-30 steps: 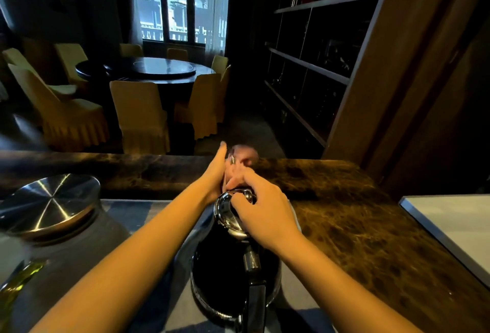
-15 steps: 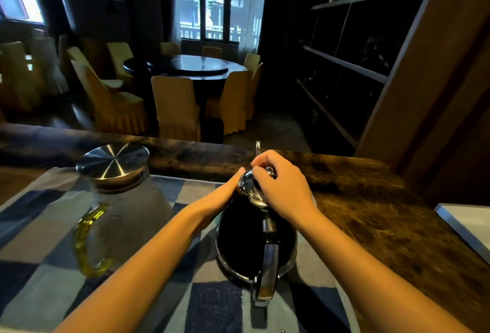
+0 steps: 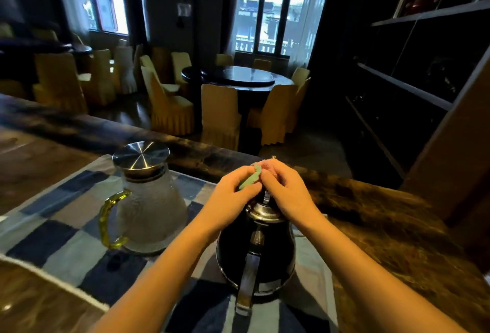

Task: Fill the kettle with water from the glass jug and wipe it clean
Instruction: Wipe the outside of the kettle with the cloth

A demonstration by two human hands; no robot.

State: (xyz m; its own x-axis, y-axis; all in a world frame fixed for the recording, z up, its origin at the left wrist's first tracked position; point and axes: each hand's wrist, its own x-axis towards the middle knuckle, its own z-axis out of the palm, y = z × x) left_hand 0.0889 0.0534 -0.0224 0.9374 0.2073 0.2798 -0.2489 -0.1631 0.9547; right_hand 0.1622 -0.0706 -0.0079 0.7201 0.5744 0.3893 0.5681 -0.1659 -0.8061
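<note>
head: left hand [image 3: 230,196], right hand [image 3: 289,191] pinch cloth [image 3: 250,180] just above kettle [image 3: 277,250]

The left forearm [image 3: 169,271] is bare right to the frame edge at 7 o'clock, the right forearm [image 3: 371,274] likewise to 5 o'clock. The left hand [image 3: 229,197] and right hand [image 3: 287,192] are bare too.

The kettle [image 3: 256,250] stands on the mat [image 3: 53,239] near its right edge, with its handle toward the person. The glass jug [image 3: 151,210] stands on the same mat, left of the kettle and apart from it, with its handle on its left. The mat lies on the counter [image 3: 384,226]. The left hand [image 3: 230,194] and right hand [image 3: 289,192] meet above the kettle's lid and pinch a cloth [image 3: 250,180] between them, apparently clear of the lid. Beyond the counter a round table [image 3: 246,78] stands among chairs [image 3: 220,117], with shelving [image 3: 411,88] to its right.
</note>
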